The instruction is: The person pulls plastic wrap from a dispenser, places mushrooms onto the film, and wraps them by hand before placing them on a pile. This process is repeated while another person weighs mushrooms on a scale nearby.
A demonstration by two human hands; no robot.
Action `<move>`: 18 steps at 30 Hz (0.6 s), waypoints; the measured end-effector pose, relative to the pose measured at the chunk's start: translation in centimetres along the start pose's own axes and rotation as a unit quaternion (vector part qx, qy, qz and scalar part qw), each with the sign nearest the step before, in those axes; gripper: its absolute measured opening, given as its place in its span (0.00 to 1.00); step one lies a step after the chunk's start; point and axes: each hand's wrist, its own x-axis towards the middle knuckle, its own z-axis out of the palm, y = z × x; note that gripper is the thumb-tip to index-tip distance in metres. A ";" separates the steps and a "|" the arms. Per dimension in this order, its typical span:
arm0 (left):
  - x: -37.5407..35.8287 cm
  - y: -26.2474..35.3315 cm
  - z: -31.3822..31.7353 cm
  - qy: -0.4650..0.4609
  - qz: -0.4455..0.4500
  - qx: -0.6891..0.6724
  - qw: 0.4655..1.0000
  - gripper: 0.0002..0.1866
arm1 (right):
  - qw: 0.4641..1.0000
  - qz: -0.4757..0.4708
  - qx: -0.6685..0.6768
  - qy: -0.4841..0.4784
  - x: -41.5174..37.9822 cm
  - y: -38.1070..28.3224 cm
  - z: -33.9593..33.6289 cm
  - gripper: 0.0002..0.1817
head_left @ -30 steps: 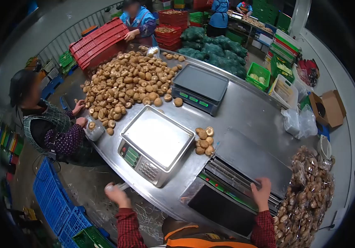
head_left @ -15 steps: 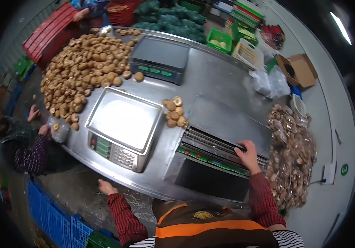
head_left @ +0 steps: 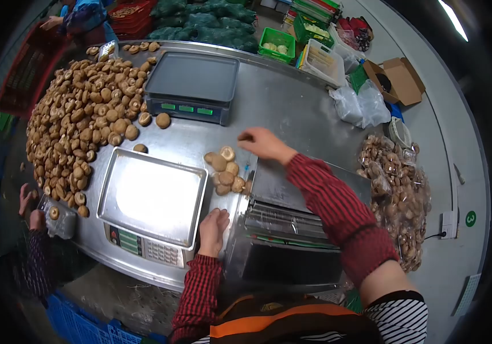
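Observation:
My right hand (head_left: 263, 143) hangs over the steel table just beyond a small group of shiitake mushrooms (head_left: 227, 171), its fingers loosely bent and apart with nothing visible in them. Low beside the right rim of the silver-topped scale (head_left: 151, 195) is my left hand (head_left: 214, 229), fingers loosely extended and nothing seen in it. The mushrooms lie between that scale and a flat wrapping machine (head_left: 292, 221) with a dark front panel. My right forearm crosses above the machine and hides part of it.
A large heap of shiitake (head_left: 79, 120) covers the left of the table. A dark scale (head_left: 191, 83) stands at the back. Bagged mushrooms (head_left: 398, 200) pile up on the right. A co-worker's hand (head_left: 36, 219) is by a plastic bag (head_left: 58, 218) at the left edge.
My right hand has left the machine and moved up and left to beyond the small mushroom group. My left hand has risen from below the table edge to beside the silver scale.

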 end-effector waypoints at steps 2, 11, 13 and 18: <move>3.8 -1.0 -0.9 0.016 -0.161 -0.133 0.978 0.14 | 0.994 -0.029 -0.076 -0.079 4.8 1.7 3.3 0.25; 7.3 -3.3 3.0 0.039 -0.125 -0.134 0.982 0.16 | 0.966 0.016 -0.092 -0.242 13.0 5.1 10.9 0.38; 7.5 -2.5 4.9 0.077 -0.039 -0.062 0.994 0.17 | 0.963 0.019 -0.099 -0.249 13.6 6.4 10.1 0.39; 9.0 -0.6 7.1 0.056 0.021 -0.021 0.998 0.22 | 0.971 0.074 -0.107 -0.200 14.9 8.3 6.4 0.41</move>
